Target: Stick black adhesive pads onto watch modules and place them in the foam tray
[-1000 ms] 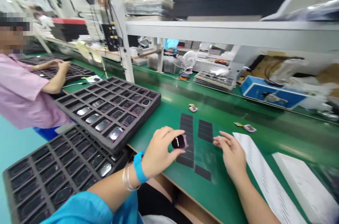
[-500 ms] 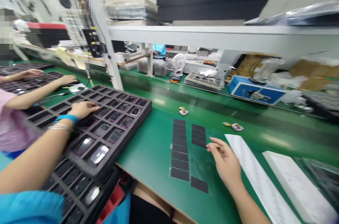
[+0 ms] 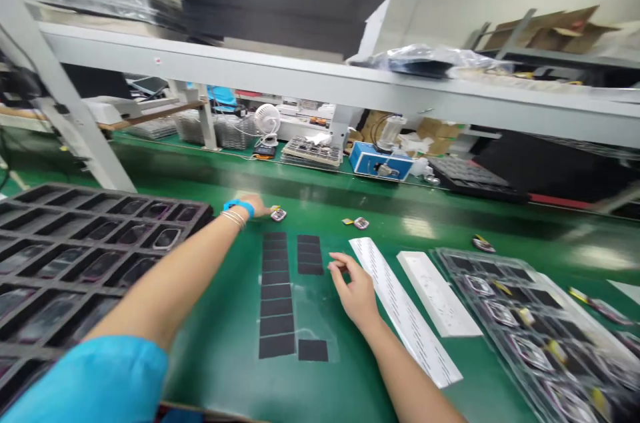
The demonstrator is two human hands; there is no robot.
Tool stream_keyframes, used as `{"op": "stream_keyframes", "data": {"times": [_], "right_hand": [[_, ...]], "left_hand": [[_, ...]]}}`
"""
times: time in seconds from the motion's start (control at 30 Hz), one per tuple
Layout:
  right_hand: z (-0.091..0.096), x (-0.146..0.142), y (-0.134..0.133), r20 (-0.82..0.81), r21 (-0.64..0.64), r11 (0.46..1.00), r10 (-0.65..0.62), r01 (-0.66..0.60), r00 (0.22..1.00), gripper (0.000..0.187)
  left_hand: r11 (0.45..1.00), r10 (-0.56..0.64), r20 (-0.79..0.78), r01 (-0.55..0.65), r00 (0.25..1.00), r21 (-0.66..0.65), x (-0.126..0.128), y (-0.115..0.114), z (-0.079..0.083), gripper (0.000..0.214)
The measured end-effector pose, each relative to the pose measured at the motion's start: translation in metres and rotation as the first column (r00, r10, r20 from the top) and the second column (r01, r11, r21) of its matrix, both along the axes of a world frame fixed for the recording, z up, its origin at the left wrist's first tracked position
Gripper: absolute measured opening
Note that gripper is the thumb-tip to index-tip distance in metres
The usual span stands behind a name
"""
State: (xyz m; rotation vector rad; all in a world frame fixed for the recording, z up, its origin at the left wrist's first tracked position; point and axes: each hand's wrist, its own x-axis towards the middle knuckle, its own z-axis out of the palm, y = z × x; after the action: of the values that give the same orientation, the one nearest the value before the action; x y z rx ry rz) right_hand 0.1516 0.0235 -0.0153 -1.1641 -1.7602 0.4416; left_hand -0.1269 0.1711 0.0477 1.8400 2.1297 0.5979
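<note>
My left hand (image 3: 260, 205) is stretched far out over the green belt, its fingertips at a small watch body (image 3: 279, 214) lying there. At this size I cannot see whether it grips the piece. My right hand (image 3: 353, 286) rests on a clear sheet (image 3: 315, 309) carrying columns of black rectangular pads (image 3: 274, 289). Its fingers are loosely curled and apart, with nothing in them. A second watch body (image 3: 361, 223) lies further right on the belt.
A black foam tray (image 3: 45, 209) with watch bodies in its pockets fills the left. Two white strips (image 3: 400, 303) and a clear plastic tray (image 3: 525, 323) of parts lie to the right. A shelf frame, a small fan (image 3: 267, 121) and a blue box (image 3: 380, 161) stand behind the belt.
My left hand held a watch body by the pads, went to the foam tray, and now reaches out onto the belt. The view has swung right. My right hand stayed by the pads.
</note>
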Motion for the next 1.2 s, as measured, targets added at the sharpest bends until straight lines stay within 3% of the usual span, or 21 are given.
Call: {"op": "stream_keyframes", "data": {"times": [0.1, 0.2, 0.33, 0.43, 0.53, 0.6, 0.7, 0.77, 0.83, 0.9, 0.97, 1.03, 1.1, 1.13, 1.2], "right_hand": [[0.002, 0.002, 0.0, 0.025, 0.054, 0.998, -0.016, 0.014, 1.0, 0.021], [0.005, 0.001, -0.001, 0.042, 0.109, 0.994, -0.006, 0.001, 0.999, 0.021], [0.006, 0.0, -0.002, 0.032, 0.128, 0.991, 0.023, -0.026, 0.999, 0.022], [0.004, 0.001, 0.001, -0.06, 0.05, 0.998, 0.029, -0.026, 0.998, 0.02], [0.001, 0.001, 0.008, -0.278, -0.156, 0.987, 0.003, -0.049, 0.961, 0.021], [0.0, 0.0, 0.012, -0.45, -0.314, 0.938, -0.011, -0.147, 0.893, 0.029], [0.003, -0.006, 0.008, -0.625, -0.392, 0.862, 0.008, -0.323, 0.781, 0.052], [0.006, -0.012, 0.001, -0.678, -0.371, 0.838, 0.05, -0.4, 0.734, 0.061], [0.009, -0.017, -0.007, -0.69, -0.372, 0.809, 0.088, -0.456, 0.719, 0.053], [0.01, -0.02, -0.013, -0.672, -0.396, 0.785, 0.105, -0.476, 0.733, 0.038], [0.009, -0.02, -0.015, -0.648, -0.403, 0.787, 0.115, -0.467, 0.753, 0.03], [0.009, -0.018, -0.014, -0.626, -0.378, 0.815, 0.124, -0.439, 0.77, 0.03], [0.011, -0.013, -0.012, -0.58, -0.347, 0.843, 0.152, -0.411, 0.801, 0.026], [0.012, -0.011, -0.012, -0.543, -0.337, 0.852, 0.171, -0.4, 0.822, 0.024], [0.017, -0.007, -0.012, -0.458, -0.323, 0.864, 0.213, -0.385, 0.863, 0.019]], "left_hand": [[0.998, 0.049, -0.071, -0.05, 0.996, -0.024, 0.037, 0.006, -0.032, 0.043], [1.0, 0.012, -0.099, -0.012, 0.995, 0.003, 0.049, 0.003, -0.047, 0.039], [0.995, -0.077, -0.09, 0.082, 0.993, 0.056, 0.051, 0.0, -0.051, 0.029], [0.982, -0.119, -0.074, 0.128, 0.99, 0.138, 0.055, -0.012, -0.044, 0.029], [0.953, -0.178, -0.076, 0.191, 0.981, 0.234, 0.066, -0.04, -0.031, 0.028], [0.919, -0.255, -0.076, 0.266, 0.964, 0.289, 0.076, -0.068, -0.022, 0.027], [0.764, -0.506, -0.054, 0.476, 0.861, 0.436, 0.09, -0.115, -0.016, 0.028], [0.702, -0.594, -0.028, 0.535, 0.804, 0.471, 0.096, -0.144, -0.018, 0.03], [0.71, -0.611, 0.053, 0.517, 0.79, 0.479, 0.1, -0.165, -0.025, 0.029], [0.775, -0.571, 0.233, 0.424, 0.787, 0.468, 0.101, -0.178, -0.033, 0.024], [0.849, -0.521, 0.514, 0.352, 0.681, 0.395, 0.101, -0.183, -0.038, 0.029], [0.883, -0.42, 0.798, 0.398, 0.432, 0.249, 0.099, -0.184, -0.039, 0.047], [0.849, -0.21, 0.959, 0.522, 0.188, 0.084, 0.097, -0.183, -0.036, 0.056], [0.818, -0.099, 0.988, 0.575, 0.118, 0.014, 0.095, -0.181, -0.034, 0.052], [0.775, 0.033, 0.998, 0.629, 0.06, -0.064, 0.092, -0.179, -0.032, 0.042]]}}
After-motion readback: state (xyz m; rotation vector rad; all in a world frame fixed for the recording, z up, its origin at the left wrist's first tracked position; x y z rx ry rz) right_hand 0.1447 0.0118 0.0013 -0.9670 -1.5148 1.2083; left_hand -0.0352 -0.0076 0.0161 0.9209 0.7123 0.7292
